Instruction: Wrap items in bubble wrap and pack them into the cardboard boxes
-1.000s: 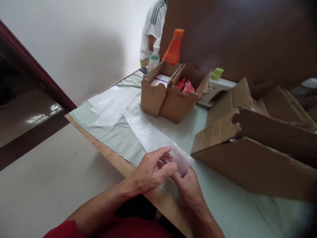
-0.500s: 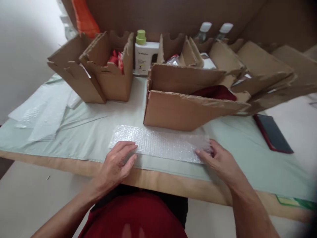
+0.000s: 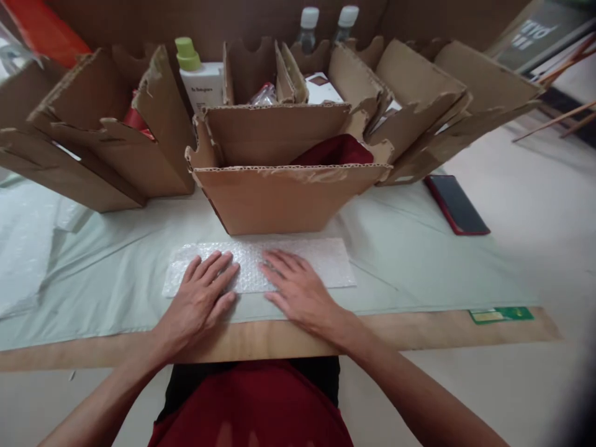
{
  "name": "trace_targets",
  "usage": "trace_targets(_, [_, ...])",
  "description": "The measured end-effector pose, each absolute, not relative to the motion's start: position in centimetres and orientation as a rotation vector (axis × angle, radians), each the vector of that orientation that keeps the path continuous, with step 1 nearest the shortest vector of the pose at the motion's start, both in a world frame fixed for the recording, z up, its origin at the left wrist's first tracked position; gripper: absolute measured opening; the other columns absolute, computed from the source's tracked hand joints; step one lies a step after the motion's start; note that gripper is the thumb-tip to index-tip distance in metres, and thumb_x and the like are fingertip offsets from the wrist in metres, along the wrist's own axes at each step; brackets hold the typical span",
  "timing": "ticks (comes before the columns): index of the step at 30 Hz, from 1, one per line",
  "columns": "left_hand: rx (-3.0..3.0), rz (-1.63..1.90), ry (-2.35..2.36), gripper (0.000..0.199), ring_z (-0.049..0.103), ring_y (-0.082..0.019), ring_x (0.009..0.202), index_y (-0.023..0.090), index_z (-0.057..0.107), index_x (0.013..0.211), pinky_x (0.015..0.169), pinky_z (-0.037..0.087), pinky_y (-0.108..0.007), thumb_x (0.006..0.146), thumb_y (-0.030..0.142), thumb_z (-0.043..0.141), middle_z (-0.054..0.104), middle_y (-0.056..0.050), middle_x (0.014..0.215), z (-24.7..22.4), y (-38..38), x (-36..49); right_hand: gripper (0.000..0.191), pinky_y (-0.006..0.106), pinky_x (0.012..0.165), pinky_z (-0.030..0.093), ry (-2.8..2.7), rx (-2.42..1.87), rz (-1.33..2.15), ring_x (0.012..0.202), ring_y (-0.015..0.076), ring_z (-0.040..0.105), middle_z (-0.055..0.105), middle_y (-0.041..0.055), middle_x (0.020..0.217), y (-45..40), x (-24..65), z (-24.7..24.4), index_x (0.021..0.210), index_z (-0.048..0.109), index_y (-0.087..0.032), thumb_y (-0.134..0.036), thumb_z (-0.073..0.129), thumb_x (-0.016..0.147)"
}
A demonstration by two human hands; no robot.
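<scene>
A flat strip of bubble wrap (image 3: pixel 326 264) lies lengthwise near the front edge of the cloth-covered table. My left hand (image 3: pixel 200 295) rests flat on its left part, fingers spread and holding nothing. Toward the strip's middle lies my right hand (image 3: pixel 298 288), palm down with the fingers apart and slightly blurred. Just behind the strip stands a cardboard box (image 3: pixel 274 198) with an open top. Dark red fabric (image 3: pixel 338 151) shows inside it.
More cardboard boxes (image 3: pixel 107 155) line the back, some holding packets. Behind them stand a white bottle with a green cap (image 3: pixel 202 84) and two white-capped bottles (image 3: pixel 307 31). Bubble wrap sheets (image 3: pixel 23 248) lie left. A dark phone-like slab (image 3: pixel 456 205) and green card (image 3: pixel 500 315) lie right.
My right hand has left the strip's right end and moved left onto its middle. My left hand now lies flatter on the bubble wrap. The camera view has turned right.
</scene>
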State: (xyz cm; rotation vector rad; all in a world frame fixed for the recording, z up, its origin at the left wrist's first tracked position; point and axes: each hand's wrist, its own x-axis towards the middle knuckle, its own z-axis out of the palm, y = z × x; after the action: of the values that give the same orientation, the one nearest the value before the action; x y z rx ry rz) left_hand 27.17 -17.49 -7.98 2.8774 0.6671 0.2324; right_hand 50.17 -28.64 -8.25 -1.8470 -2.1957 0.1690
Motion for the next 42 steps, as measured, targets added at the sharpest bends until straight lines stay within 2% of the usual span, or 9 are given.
trace_targets(6, [2.829,0.266,0.682,0.052,0.028,-0.033,0.157,0.024,0.042,0.155,0.128,0.018,-0.058,0.106,0.040,0.046,0.038,-0.011,0.167,-9.5,-17.5,25.4,0.048,0.055,0.107,0.047,-1.657,-2.346,-0.210,0.139,0.0348,0.054,0.060,0.0185,0.148,-38.8,60.0,-10.4,0.142,0.058,-0.015,-0.040,0.038,0.107])
trace_targets(17, [2.678,0.566,1.480,0.037,0.061,-0.040,0.114,0.019,0.070,0.114,0.101,0.047,-0.061,0.095,0.047,0.058,0.068,-0.018,0.121,-7.5,-14.1,19.9,0.053,0.059,0.102,0.048,-1.620,-2.236,-0.029,0.129,0.0412,0.059,0.062,0.0241,0.141,-32.1,60.5,-9.5,0.127,0.066,-0.014,-0.052,0.041,0.100])
trace_targets(21, [2.597,0.623,1.566,0.025,0.060,-0.036,0.107,0.021,0.071,0.099,0.095,0.048,-0.057,0.091,0.041,0.060,0.069,-0.015,0.112,-8.5,-14.6,20.4,0.043,0.062,0.101,0.048,-1.556,-2.184,-0.004,0.121,0.0398,0.064,0.068,0.0201,0.131,-30.2,60.5,-10.1,0.101,0.070,-0.017,-0.051,0.047,0.092])
trace_targets(25, [2.441,0.718,1.527,0.011,0.062,-0.033,0.106,0.021,0.066,0.084,0.093,0.049,-0.050,0.087,0.027,0.056,0.070,-0.013,0.111,-8.2,-14.9,21.9,0.032,0.047,0.083,0.056,-1.377,-2.140,0.195,0.095,0.0307,0.071,0.076,0.0122,0.109,-31.1,58.9,-7.6,0.085,0.066,-0.023,-0.053,0.054,0.087])
trace_targets(28, [2.201,0.680,1.503,0.010,0.067,-0.025,0.087,0.022,0.062,0.082,0.080,0.052,-0.039,0.085,0.030,0.056,0.072,-0.006,0.094,-6.8,-14.0,21.2,0.037,0.037,0.067,0.057,-1.136,-2.171,0.349,0.072,0.0243,0.068,0.074,0.0061,0.087,-32.5,56.9,-5.5,0.090,0.070,-0.025,-0.060,0.063,0.082])
trace_targets(32, [2.013,0.654,1.481,0.018,0.064,-0.018,0.069,0.021,0.064,0.089,0.067,0.050,-0.030,0.085,0.037,0.058,0.068,0.000,0.075,-4.4,-10.9,19.4,0.060,0.035,0.070,0.062,-0.923,-2.045,0.588,0.081,0.0249,0.074,0.077,0.0068,0.093,-35.0,51.9,-5.4,0.129,0.067,-0.024,-0.058,0.071,0.080])
trace_targets(36, [2.264,0.674,1.491,0.026,0.069,-0.022,0.081,0.019,0.069,0.106,0.079,0.052,-0.034,0.084,0.026,0.058,0.075,-0.005,0.089,-2.9,-6.1,21.1,0.069,0.039,0.085,0.065,-0.871,-1.817,0.834,0.096,0.0253,0.077,0.077,0.0094,0.117,-37.3,44.3,-7.8,0.157,0.043,-0.029,-0.048,0.065,0.094])
trace_targets(39, [2.451,0.610,1.375,0.031,0.071,-0.026,0.093,0.016,0.070,0.112,0.086,0.053,-0.038,0.085,0.018,0.056,0.076,-0.010,0.102,-3.2,-2.8,24.9,0.054,0.046,0.104,0.059,-1.116,-1.671,0.758,0.118,0.0289,0.071,0.070,0.0080,0.136,-37.7,40.0,-9.5,0.150,0.053,-0.034,-0.035,0.062,0.097])
trace_targets(42, [2.509,0.586,1.286,0.039,0.066,-0.031,0.115,0.014,0.066,0.124,0.100,0.051,-0.044,0.085,0.019,0.062,0.072,-0.013,0.122,-4.2,-1.4,28.1,0.050,0.044,0.099,0.061,-1.378,-1.485,0.756,0.117,0.0291,0.071,0.071,0.0056,0.132,-36.8,38.3,-9.8,0.143,0.062,-0.037,-0.029,0.063,0.093])
